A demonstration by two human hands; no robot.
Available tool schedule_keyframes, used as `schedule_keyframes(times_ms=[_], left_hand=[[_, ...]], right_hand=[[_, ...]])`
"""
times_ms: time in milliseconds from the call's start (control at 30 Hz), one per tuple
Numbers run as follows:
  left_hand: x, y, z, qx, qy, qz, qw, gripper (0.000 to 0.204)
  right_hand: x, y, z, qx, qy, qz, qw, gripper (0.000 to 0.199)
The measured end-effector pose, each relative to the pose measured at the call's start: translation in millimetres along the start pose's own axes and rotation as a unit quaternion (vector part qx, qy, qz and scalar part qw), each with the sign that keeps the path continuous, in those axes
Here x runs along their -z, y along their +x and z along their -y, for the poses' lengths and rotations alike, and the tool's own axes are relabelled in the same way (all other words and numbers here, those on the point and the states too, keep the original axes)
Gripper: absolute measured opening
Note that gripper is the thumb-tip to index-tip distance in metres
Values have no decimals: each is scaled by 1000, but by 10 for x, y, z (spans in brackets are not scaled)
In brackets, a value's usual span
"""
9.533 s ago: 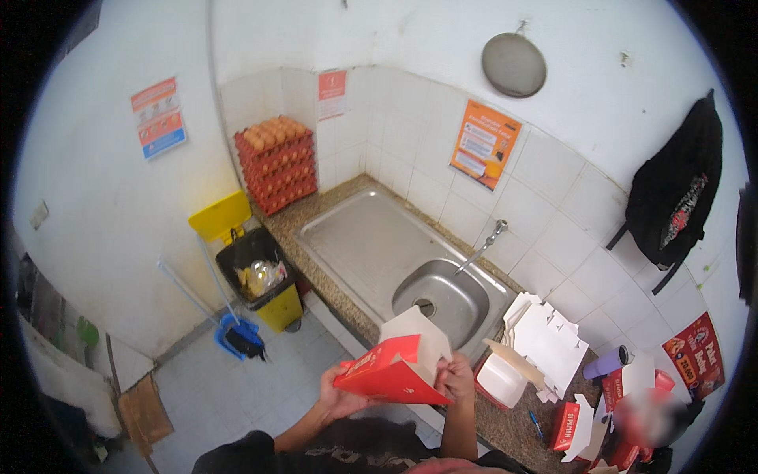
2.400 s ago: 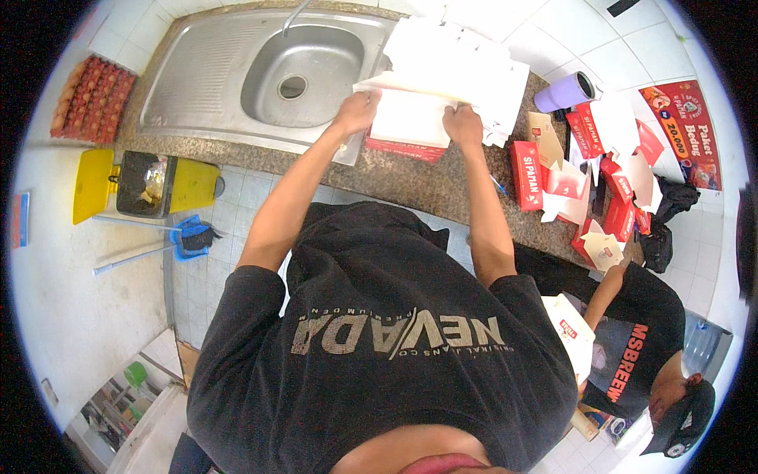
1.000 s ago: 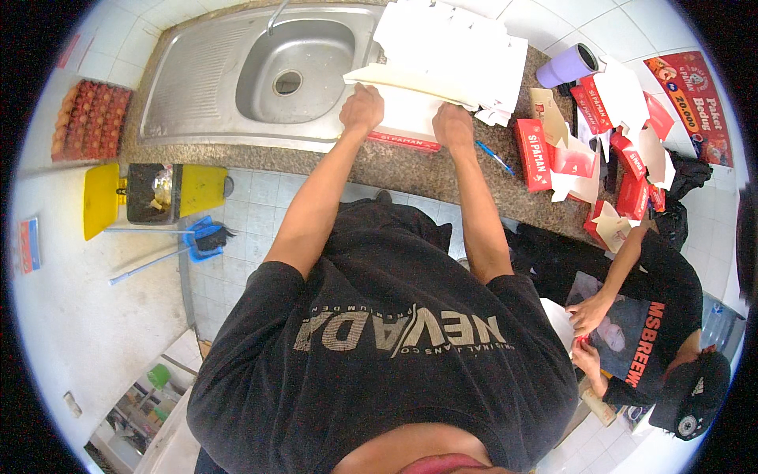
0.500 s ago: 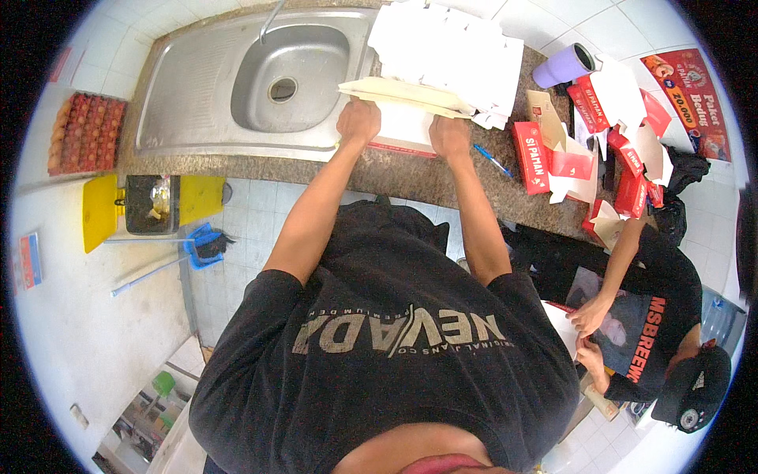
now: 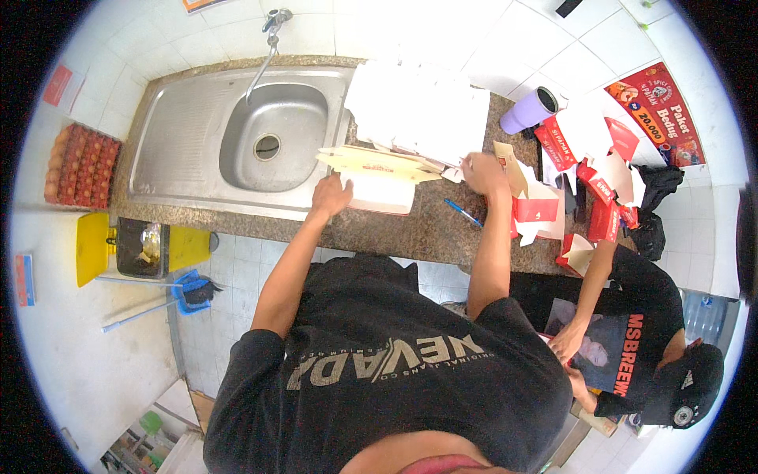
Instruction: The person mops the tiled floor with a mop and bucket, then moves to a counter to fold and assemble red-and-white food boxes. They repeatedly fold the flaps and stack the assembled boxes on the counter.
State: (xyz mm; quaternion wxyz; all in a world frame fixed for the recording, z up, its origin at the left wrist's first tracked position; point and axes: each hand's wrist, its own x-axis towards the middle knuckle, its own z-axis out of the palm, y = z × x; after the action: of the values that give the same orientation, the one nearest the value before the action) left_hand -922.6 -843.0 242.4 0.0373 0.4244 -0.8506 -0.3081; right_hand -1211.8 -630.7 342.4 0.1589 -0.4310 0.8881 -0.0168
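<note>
Leaning over the granite bench (image 5: pixel 442 229), the person is pressing an open left hand (image 5: pixel 332 193) on the flat cardboard box (image 5: pixel 379 170) beside the sink (image 5: pixel 189 150), while the right hand (image 5: pixel 483 172), lifted off it a moment ago, is now closing on the white box stack (image 5: pixel 418 110).

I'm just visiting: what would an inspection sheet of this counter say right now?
Surface: speckled stone counter with a steel sink.
Job's things: flat cardboard box; white stack behind it.
Clutter: red and white cartons, purple cup, blue pen.
Hands: left hand beside the box; right hand by the stack's edge.
Cables: nothing seen.
Surroundings: egg trays, yellow bin, a crouching person.
</note>
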Motion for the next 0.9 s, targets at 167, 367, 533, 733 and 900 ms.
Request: schedule_keyframes(times_ms=[167,367,533,733,900], left_hand=[[164,-151,138,-35,1,-18,999,35],[143,-408,380,-56,20,-24,998,27],[-5,-328,64,-49,3,8,999,31],[-204,-105,-280,-39,-23,28,999,40],[116,-432,-595,-85,-80,-4,993,50]], right_hand=[[-405,646,114,153,-49,-40,986,29],[-514,814,105,148,-58,1,987,30],[-54,1042,-100,149,60,93,983,29],[711,1179,71,116,12,-157,981,25],[1514,545,848,93,-5,-331,939,24]])
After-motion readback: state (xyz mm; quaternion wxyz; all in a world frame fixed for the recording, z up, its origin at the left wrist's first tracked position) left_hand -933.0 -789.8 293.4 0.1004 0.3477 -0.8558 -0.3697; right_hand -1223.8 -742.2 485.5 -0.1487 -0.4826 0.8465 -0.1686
